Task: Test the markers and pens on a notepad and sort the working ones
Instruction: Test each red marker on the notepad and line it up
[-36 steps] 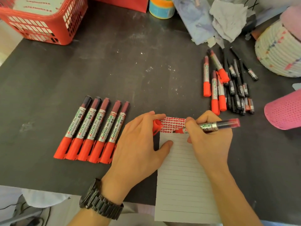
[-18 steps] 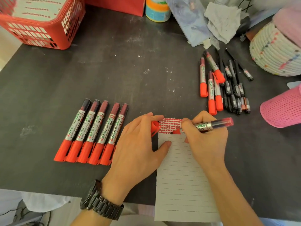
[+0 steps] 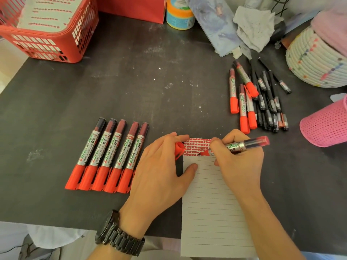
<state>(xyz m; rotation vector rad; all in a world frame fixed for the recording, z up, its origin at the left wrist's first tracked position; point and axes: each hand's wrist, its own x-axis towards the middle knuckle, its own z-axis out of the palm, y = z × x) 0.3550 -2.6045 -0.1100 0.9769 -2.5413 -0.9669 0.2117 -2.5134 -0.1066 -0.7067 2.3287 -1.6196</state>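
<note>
At the far left corner of the dark table [image 3: 131,81] stands a red basket [image 3: 56,44] with paper in it. Nearer, five capped markers [image 3: 107,156] lie side by side in a neat row, red caps toward the person. Just to their right the left hand [image 3: 159,171], with a black watch [image 3: 120,233] on its wrist, rests on the table edge of the lined notepad [image 3: 212,212]. Its thumb presses the paper, and a red cap [image 3: 179,149] appears to be pinched under its fingers, though most of the cap is hidden. The notepad's top strip is filled with rows of red marks [image 3: 197,145]. The right hand [image 3: 240,162] grips an uncapped marker [image 3: 246,144], whose tip touches the paper at the lower edge of those marks. Farther right lies a loose pile of markers and pens [image 3: 259,102], then a pink mesh cup [image 3: 326,124] on its side and a woven basket [image 3: 315,62].
</note>
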